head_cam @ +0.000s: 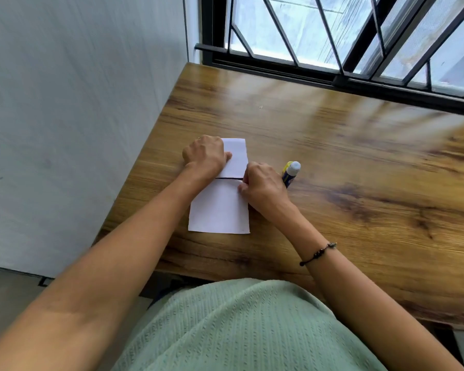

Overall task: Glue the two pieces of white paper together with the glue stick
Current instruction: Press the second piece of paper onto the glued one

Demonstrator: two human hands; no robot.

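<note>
Two white paper pieces lie end to end on the wooden table. The far paper meets the near paper at a thin dark seam. My left hand rests curled on the far paper's left part, pressing it down. At the right end of the seam, my right hand has its fingertips on the near paper's top edge. A capped blue, yellow and white glue stick stands just right of my right hand, untouched.
A white wall runs along the table's left edge. A black-barred window stands behind the far edge. The table's front edge is near my green-clothed lap. A dark bracelet circles my right wrist.
</note>
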